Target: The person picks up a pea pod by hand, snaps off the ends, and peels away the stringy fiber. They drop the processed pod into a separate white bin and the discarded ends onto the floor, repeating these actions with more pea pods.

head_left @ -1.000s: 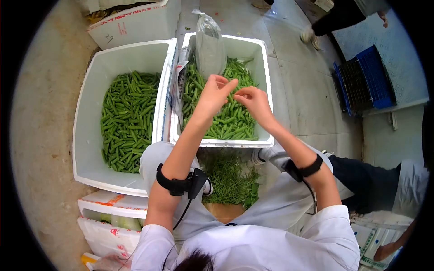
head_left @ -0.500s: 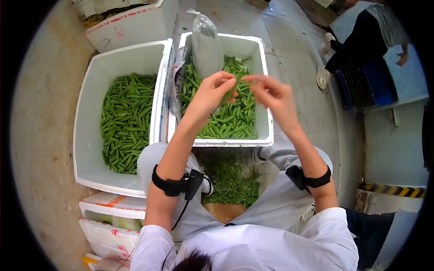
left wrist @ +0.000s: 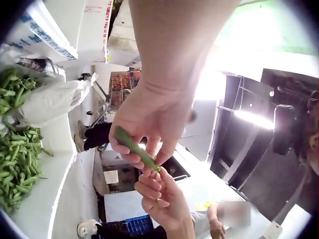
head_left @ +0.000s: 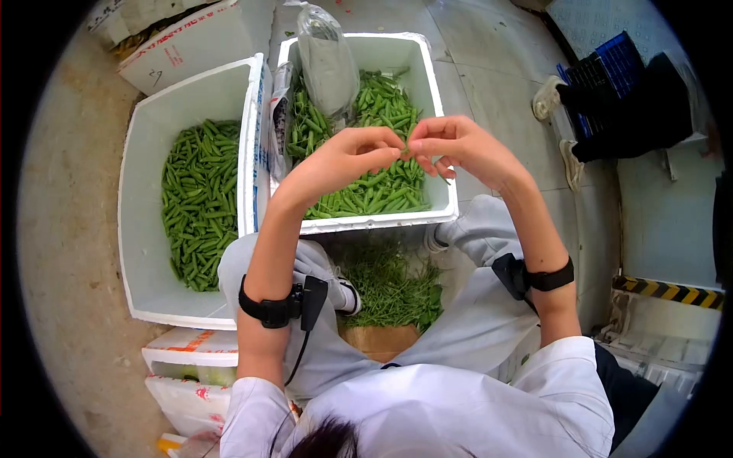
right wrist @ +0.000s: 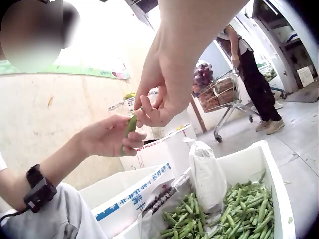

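My left hand holds a green pea pod, its fingers curled along the pod in the left wrist view. At one end of the pod, the thumb and finger of my right hand pinch the tip. Both hands meet above the right foam box, where many pea pods lie. In the right wrist view the pod stands nearly upright between the left fingers. To the left, a second white foam box holds more pea pods.
A knotted clear plastic bag stands in the right box. Between the person's feet lies a heap of green stems and trimmings. Another person in dark trousers is at the right, by a blue crate. A shopping cart shows behind.
A pod has come into view in my left hand. My right hand swung away to the right, then came back to the pod's tip. The person at the right moved nearer.
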`<state>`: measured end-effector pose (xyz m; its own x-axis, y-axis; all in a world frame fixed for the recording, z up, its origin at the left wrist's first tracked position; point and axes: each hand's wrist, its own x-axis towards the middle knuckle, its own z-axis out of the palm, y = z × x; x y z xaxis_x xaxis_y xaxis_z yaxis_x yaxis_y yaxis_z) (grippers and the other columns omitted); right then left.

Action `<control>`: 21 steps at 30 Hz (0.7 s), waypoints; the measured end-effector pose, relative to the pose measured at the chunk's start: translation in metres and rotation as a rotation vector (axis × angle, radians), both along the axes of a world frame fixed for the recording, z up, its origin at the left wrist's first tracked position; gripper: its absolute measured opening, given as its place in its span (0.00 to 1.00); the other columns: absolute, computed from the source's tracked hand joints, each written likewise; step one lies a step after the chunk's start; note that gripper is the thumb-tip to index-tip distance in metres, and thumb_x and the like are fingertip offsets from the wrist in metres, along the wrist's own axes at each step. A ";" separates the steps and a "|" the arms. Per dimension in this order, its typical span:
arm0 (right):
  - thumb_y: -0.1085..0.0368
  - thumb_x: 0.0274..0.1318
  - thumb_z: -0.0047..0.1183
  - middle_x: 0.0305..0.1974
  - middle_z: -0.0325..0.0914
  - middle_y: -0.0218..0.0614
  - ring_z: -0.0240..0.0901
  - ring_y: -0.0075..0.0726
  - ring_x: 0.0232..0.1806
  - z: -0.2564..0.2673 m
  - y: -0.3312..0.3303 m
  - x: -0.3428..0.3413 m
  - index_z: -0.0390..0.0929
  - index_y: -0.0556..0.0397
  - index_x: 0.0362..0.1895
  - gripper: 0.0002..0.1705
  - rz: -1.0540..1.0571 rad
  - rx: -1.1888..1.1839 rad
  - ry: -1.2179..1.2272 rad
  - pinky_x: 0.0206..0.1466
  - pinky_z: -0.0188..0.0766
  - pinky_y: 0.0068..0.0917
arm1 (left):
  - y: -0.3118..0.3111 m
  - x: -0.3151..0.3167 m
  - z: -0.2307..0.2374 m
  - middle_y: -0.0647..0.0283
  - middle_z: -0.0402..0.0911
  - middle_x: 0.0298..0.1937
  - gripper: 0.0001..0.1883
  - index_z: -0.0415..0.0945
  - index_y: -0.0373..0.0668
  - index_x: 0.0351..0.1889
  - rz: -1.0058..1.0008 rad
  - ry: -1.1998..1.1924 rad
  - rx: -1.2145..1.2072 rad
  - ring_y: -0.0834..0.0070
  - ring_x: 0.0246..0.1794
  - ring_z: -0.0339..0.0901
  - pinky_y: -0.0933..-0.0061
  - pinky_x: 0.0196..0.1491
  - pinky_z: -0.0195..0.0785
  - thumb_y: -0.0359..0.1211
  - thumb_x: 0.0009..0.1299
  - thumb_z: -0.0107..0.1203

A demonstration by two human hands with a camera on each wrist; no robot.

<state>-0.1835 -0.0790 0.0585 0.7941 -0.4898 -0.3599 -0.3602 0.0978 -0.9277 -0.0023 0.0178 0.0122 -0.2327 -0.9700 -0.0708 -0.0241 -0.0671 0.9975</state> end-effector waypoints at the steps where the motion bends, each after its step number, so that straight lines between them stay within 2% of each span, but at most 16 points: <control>1: 0.61 0.52 0.51 0.20 0.71 0.27 0.62 0.16 0.20 -0.001 -0.001 -0.001 0.74 0.56 0.29 0.11 0.037 0.000 0.027 0.20 0.53 0.14 | 0.000 0.000 -0.002 0.73 0.70 0.29 0.12 0.73 0.38 0.40 -0.037 -0.031 -0.012 0.86 0.31 0.62 0.84 0.36 0.56 0.36 0.66 0.47; 5: 0.62 0.49 0.52 0.14 0.66 0.24 0.56 0.13 0.15 0.002 -0.002 -0.002 0.76 0.56 0.25 0.10 0.137 0.060 0.094 0.17 0.47 0.14 | 0.001 0.001 0.001 0.74 0.69 0.27 0.11 0.73 0.38 0.38 -0.071 -0.069 -0.003 0.88 0.29 0.62 0.85 0.33 0.55 0.36 0.66 0.48; 9: 0.64 0.46 0.52 0.13 0.65 0.23 0.55 0.12 0.14 0.002 0.001 0.000 0.76 0.56 0.25 0.08 0.201 0.097 0.151 0.15 0.45 0.14 | 0.004 0.001 0.003 0.74 0.68 0.23 0.10 0.73 0.37 0.35 -0.161 -0.146 -0.002 0.88 0.25 0.60 0.84 0.28 0.53 0.35 0.65 0.49; 11: 0.67 0.47 0.51 0.12 0.62 0.22 0.51 0.11 0.13 -0.001 0.003 0.001 0.75 0.59 0.25 0.07 0.261 0.086 0.158 0.15 0.39 0.13 | 0.005 0.001 0.000 0.74 0.67 0.22 0.10 0.73 0.36 0.33 -0.182 -0.163 -0.015 0.88 0.24 0.59 0.83 0.27 0.52 0.35 0.64 0.50; 14: 0.67 0.48 0.51 0.12 0.62 0.21 0.51 0.11 0.13 -0.002 0.010 0.005 0.75 0.59 0.25 0.07 0.150 -0.003 0.135 0.15 0.41 0.13 | 0.003 0.003 -0.002 0.72 0.66 0.20 0.09 0.73 0.36 0.32 -0.149 -0.216 -0.088 0.87 0.23 0.59 0.82 0.26 0.52 0.34 0.63 0.51; 15: 0.67 0.48 0.51 0.12 0.62 0.21 0.51 0.11 0.13 -0.007 0.010 0.006 0.75 0.59 0.25 0.07 0.154 -0.003 0.137 0.15 0.41 0.13 | 0.002 0.002 -0.003 0.72 0.65 0.19 0.09 0.73 0.37 0.31 -0.061 -0.300 -0.084 0.86 0.22 0.58 0.82 0.26 0.52 0.34 0.63 0.51; 17: 0.66 0.48 0.51 0.12 0.64 0.24 0.57 0.13 0.15 -0.022 0.009 0.009 0.74 0.59 0.22 0.09 0.072 -0.268 0.048 0.16 0.50 0.16 | -0.001 0.001 -0.008 0.67 0.66 0.17 0.08 0.74 0.40 0.32 0.106 -0.463 -0.117 0.82 0.20 0.62 0.79 0.25 0.55 0.35 0.62 0.52; 18: 0.66 0.48 0.51 0.12 0.64 0.24 0.57 0.13 0.15 -0.024 0.010 0.011 0.74 0.59 0.22 0.09 0.073 -0.267 0.049 0.16 0.50 0.16 | -0.001 -0.001 -0.010 0.67 0.66 0.17 0.08 0.74 0.40 0.32 0.107 -0.462 -0.116 0.82 0.20 0.62 0.79 0.25 0.55 0.35 0.62 0.52; 20: 0.68 0.48 0.52 0.12 0.67 0.32 0.62 0.22 0.14 -0.027 0.014 0.015 0.73 0.62 0.23 0.09 -0.007 -0.497 0.078 0.17 0.55 0.22 | 0.001 -0.006 -0.012 0.63 0.71 0.21 0.09 0.75 0.43 0.31 0.311 -0.702 -0.203 0.73 0.22 0.69 0.74 0.26 0.59 0.38 0.60 0.53; 21: 0.68 0.48 0.52 0.12 0.67 0.32 0.62 0.22 0.14 -0.029 0.016 0.017 0.73 0.62 0.23 0.09 -0.007 -0.497 0.079 0.17 0.55 0.22 | 0.002 -0.009 -0.013 0.63 0.71 0.21 0.09 0.75 0.43 0.31 0.310 -0.702 -0.203 0.73 0.22 0.69 0.74 0.26 0.59 0.38 0.60 0.53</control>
<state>-0.1662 -0.0625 0.0296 0.7697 -0.6227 -0.1407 -0.4321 -0.3458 -0.8329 -0.0114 0.0194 -0.0005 0.0839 -0.9929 0.0843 -0.6618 0.0077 0.7497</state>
